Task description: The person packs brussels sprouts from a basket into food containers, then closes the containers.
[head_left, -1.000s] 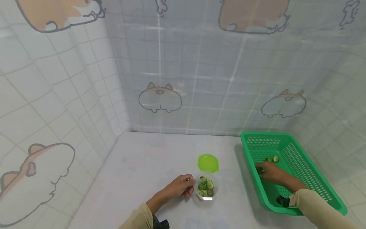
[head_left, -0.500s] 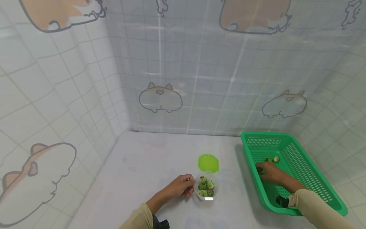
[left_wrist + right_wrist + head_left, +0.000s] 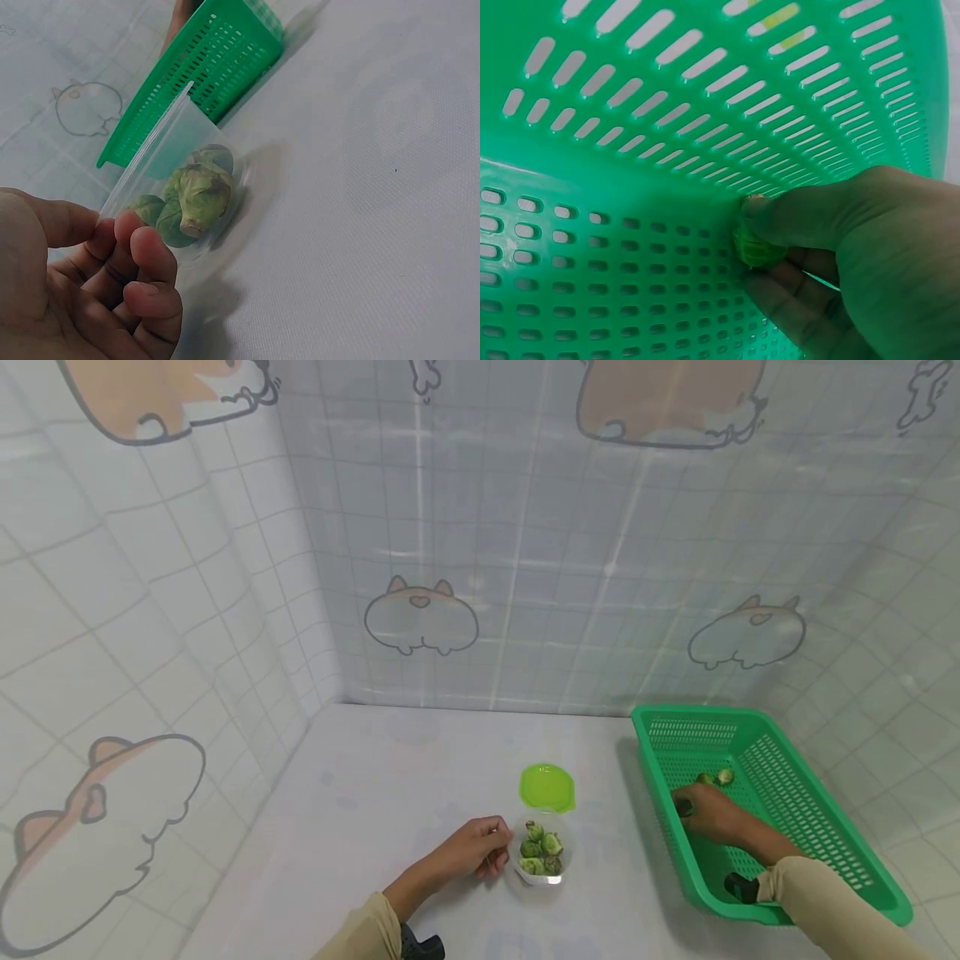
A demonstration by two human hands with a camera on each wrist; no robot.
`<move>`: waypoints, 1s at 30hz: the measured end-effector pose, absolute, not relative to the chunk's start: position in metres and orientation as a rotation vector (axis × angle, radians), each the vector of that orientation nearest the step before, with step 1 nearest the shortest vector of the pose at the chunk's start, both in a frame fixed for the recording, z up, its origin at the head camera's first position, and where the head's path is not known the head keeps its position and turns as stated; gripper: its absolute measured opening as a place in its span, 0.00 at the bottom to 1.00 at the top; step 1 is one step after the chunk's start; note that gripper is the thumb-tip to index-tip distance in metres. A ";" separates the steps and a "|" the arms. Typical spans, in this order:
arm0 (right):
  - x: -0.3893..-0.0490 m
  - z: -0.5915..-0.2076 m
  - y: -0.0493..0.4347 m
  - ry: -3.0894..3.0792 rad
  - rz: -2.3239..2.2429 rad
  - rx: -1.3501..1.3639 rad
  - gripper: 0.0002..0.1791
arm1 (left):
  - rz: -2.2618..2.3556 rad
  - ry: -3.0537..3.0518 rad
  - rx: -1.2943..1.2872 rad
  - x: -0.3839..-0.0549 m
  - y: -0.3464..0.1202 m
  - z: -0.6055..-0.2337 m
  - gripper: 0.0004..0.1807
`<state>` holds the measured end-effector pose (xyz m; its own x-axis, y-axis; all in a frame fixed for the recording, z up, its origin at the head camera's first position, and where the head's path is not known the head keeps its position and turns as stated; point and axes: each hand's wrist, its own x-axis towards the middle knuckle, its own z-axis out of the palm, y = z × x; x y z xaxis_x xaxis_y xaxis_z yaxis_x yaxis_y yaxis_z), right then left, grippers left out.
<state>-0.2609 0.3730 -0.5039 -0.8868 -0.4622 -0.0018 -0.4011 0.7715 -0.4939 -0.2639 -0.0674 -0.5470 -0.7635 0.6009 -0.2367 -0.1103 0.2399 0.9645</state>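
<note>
A clear plastic container (image 3: pixel 196 120) with several Brussels sprouts (image 3: pixel 532 849) inside stands on the table. My left hand (image 3: pixel 477 847) is at its left side; in the left wrist view the thumb and index finger pinch its rim. My right hand (image 3: pixel 708 812) reaches down into the green basket (image 3: pixel 832 827). There, in the right wrist view, a Brussels sprout (image 3: pixel 757 249) sits between the thumb and fingers, close to the basket's side wall. Two more sprouts (image 3: pixel 724 777) lie in the basket just beyond the right hand.
A lime-green lid (image 3: pixel 547 787) lies flat on the white table (image 3: pixel 390 777) behind the container. The basket stands at the right. Tile-patterned sheeting (image 3: pixel 480 527) with cartoon dogs encloses the table at the back and both sides.
Both hands, the container and the basket stay practically in place. Only a very slight shift of the head view shows.
</note>
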 end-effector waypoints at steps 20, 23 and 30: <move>-0.257 -0.496 0.382 2.908 -0.764 -0.523 0.07 | 1.586 1.923 0.458 -0.265 -0.068 -0.548 0.16; -0.254 -0.492 0.383 2.914 -0.793 -0.511 0.07 | 1.587 1.919 0.452 -0.265 -0.068 -0.548 0.17; -0.249 -0.482 0.385 2.934 -0.868 -0.463 0.08 | 1.584 1.916 0.445 -0.264 -0.069 -0.547 0.17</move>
